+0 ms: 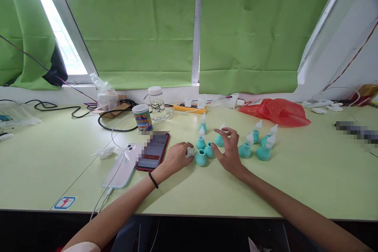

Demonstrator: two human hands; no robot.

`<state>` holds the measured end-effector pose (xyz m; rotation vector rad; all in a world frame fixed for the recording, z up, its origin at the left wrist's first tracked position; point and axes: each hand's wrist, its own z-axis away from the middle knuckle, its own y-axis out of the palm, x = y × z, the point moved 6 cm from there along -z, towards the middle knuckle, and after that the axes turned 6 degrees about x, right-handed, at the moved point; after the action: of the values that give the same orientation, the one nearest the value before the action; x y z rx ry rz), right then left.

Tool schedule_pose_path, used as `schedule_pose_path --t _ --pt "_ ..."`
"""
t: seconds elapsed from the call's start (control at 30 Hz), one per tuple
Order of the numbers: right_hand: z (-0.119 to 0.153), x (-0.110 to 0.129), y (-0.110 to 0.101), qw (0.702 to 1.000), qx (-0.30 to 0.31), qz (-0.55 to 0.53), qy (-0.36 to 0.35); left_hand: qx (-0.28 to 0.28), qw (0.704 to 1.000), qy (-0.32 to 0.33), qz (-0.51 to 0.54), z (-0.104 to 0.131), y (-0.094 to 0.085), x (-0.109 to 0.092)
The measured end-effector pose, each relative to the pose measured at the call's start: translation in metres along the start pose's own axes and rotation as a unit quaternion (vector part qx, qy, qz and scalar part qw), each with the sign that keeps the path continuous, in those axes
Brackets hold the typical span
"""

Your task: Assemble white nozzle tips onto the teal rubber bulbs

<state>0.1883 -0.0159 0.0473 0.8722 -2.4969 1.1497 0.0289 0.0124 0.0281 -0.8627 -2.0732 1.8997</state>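
Observation:
Between the thumb and fingers of my left hand (178, 156) is a small translucent white nozzle tip (189, 152), partly hidden by them. Just right of it stand two teal squeeze bulbs with bare round openings, a front bulb (201, 158) and a second bulb (209, 151). My right hand (228, 152) hovers with thumb and fingers apart, its thumb close to the second bulb. Behind its fingers is a teal bulb with a white tip (219, 140). Two more tipped bulbs, one nearer (201, 143) and one farther (202, 126), stand behind the bare ones.
Several tipped bulbs (263, 152) stand right of my right hand. A red plastic bag (274, 111) lies behind them. Left are a red-edged phone (153, 152), a pale phone (122, 167) with a cable, a printed can (142, 118) and a clear jar (157, 104). An orange power strip (189, 108) lies behind.

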Motion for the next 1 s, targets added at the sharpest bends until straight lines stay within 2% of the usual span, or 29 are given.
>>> schedule_pose_path --t 0.07,0.17,0.33,0.43,0.53,0.73,0.83,0.9,1.0 --pt "-0.002 -0.002 0.001 0.999 0.009 0.047 0.008 0.002 1.0 0.001 -0.019 0.001 0.0 -0.002" --pt "-0.002 -0.011 0.012 0.994 0.063 0.081 0.028 0.004 0.999 0.003 -0.034 0.001 0.001 -0.004" --pt "0.001 -0.031 0.029 0.987 0.118 0.074 0.082 0.012 0.999 -0.001 -0.043 0.002 0.0 -0.006" --pt "0.001 -0.037 0.031 0.987 0.112 0.068 0.094 0.025 0.998 -0.001 -0.051 0.002 0.0 -0.006" --pt "-0.002 -0.032 0.025 0.993 0.069 0.067 0.073 0.031 0.998 -0.001 -0.059 0.003 -0.002 -0.007" --pt "0.002 0.001 -0.007 0.996 -0.076 0.033 -0.026 0.014 0.998 0.004 -0.062 0.006 -0.006 -0.012" --pt "0.011 0.014 -0.018 0.989 -0.112 0.007 -0.1 -0.019 0.999 0.013 -0.033 0.009 -0.013 -0.014" --pt "0.019 0.023 -0.017 0.979 -0.087 -0.01 -0.183 -0.061 0.998 0.023 -0.001 0.012 -0.02 -0.014" --pt "0.032 0.042 -0.008 0.946 0.01 -0.016 -0.322 -0.118 0.988 0.068 0.068 0.021 -0.029 -0.014"
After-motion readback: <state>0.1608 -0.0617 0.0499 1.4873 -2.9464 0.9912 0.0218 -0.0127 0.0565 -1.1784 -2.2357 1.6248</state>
